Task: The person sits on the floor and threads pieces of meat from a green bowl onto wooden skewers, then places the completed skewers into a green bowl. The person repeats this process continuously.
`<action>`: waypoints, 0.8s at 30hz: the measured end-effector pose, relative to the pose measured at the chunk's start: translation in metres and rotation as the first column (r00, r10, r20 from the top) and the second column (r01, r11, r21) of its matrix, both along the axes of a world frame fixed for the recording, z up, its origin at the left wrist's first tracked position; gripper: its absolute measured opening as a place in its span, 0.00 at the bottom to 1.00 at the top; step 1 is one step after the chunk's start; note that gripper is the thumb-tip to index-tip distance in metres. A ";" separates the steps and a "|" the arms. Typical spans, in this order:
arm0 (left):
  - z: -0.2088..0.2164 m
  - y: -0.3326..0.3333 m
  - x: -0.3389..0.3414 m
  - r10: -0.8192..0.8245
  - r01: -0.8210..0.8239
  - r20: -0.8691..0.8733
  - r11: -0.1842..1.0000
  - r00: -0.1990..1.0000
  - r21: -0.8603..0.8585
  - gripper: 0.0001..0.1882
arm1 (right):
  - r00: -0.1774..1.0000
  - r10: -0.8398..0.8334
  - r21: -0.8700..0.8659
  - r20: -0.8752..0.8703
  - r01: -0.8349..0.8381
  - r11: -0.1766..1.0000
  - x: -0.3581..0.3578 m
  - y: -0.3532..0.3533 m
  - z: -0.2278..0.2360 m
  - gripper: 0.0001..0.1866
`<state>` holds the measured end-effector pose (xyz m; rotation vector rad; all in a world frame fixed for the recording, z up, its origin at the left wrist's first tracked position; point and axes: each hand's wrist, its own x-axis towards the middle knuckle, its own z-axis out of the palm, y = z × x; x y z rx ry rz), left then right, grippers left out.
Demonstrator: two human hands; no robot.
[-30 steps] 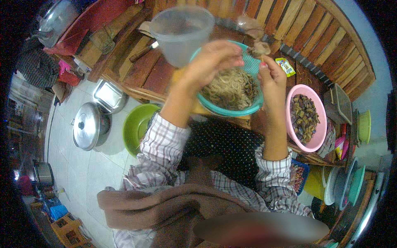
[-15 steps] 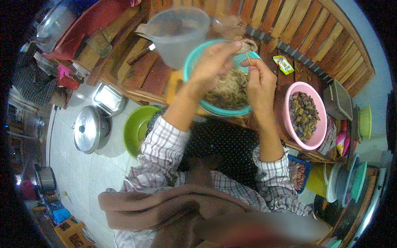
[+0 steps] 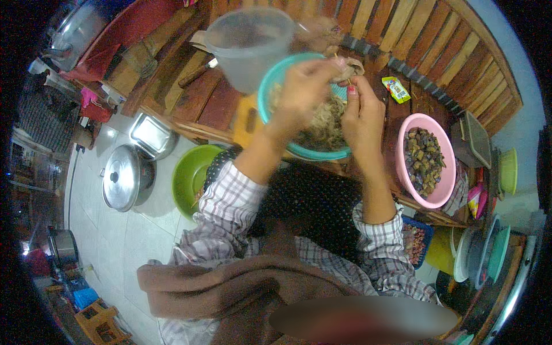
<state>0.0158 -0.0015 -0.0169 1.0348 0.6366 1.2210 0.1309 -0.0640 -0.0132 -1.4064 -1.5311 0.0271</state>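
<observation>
Both hands are raised above a teal basin [image 3: 265, 92] holding a heap of pale, greyish stringy food [image 3: 326, 123]. My right hand [image 3: 364, 112] pinches a thin wooden skewer [image 3: 349, 82] between thumb and fingers; most of the stick is hidden. A pale, limp strip of the food [image 3: 353, 68] loops round the upper part of the stick. My left hand [image 3: 305, 89], somewhat blurred, has its fingertips closed on that strip close to the skewer's tip.
A translucent bucket [image 3: 250, 49] stands behind the basin on the wooden bench. To the right sit a yellow-green packet [image 3: 395, 89] and a pink bowl [image 3: 401, 167] of dark cut pieces. A green basin [image 3: 181, 178] and a lidded metal pot [image 3: 121, 178] are at the left on the tiled floor.
My left hand has shifted slightly right, closer to my right hand. The pale strip now sits higher, with the skewer's tip showing near my left fingertips.
</observation>
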 end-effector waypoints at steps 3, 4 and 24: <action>0.011 0.016 -0.018 0.080 -0.063 0.271 0.995 0.959 -0.071 0.14 | 1.000 0.010 -0.008 0.030 -0.009 1.000 0.002 -0.001 0.002 0.07; 0.015 0.022 -0.025 0.114 -0.092 0.228 0.990 0.967 -0.105 0.14 | 0.999 -0.003 -0.016 0.051 0.004 1.000 0.001 -0.002 0.002 0.07; 0.010 0.016 -0.030 0.089 -0.088 0.029 0.995 0.996 -0.036 0.14 | 1.000 0.023 -0.145 0.015 -0.021 0.989 0.005 -0.006 0.003 0.09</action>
